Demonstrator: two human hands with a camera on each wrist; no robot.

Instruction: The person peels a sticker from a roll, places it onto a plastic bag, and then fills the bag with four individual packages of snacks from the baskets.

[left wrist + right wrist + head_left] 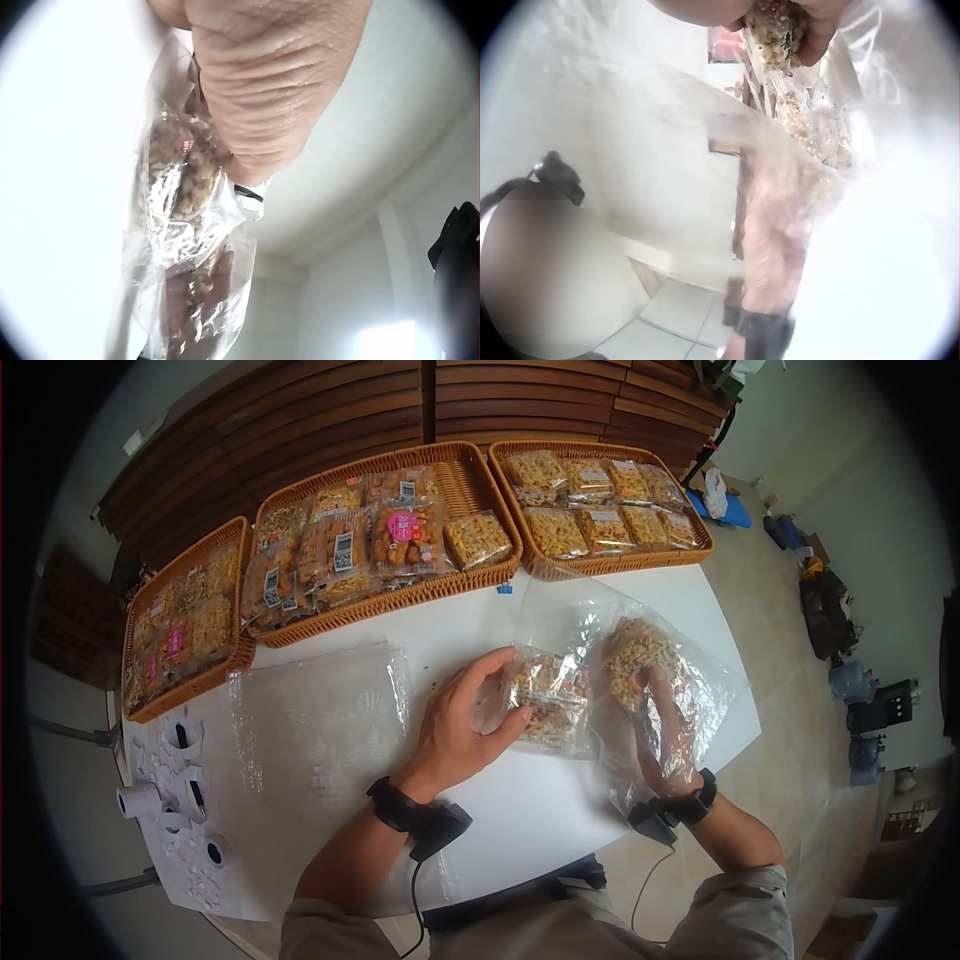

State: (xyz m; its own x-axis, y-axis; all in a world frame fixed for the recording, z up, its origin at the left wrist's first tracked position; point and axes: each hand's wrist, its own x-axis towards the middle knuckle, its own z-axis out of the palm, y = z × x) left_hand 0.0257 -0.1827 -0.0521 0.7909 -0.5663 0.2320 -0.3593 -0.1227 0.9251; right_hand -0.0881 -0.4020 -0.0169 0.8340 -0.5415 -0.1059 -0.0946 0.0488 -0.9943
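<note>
Clear-wrapped snack packs [548,685] stand on the white table, with my left hand [462,725] gripping them between thumb and fingers. A large transparent bag [715,685] surrounds my right hand [668,745], which holds another snack pack [632,650] inside it. In the right wrist view, the fingers of my right hand pinch that pack [771,41], and the left hand [769,259] shows blurred through plastic. The left wrist view has my left hand [270,90] above wrapped snacks [180,169]; its fingertips are hidden.
Three wicker baskets [385,598] of packaged snacks line the table's far side. Flat clear bags [320,720] lie left of my left hand. Label rolls [140,801] and scraps of paper sit at the table's left edge. Water jugs [853,682] stand on the floor at the right.
</note>
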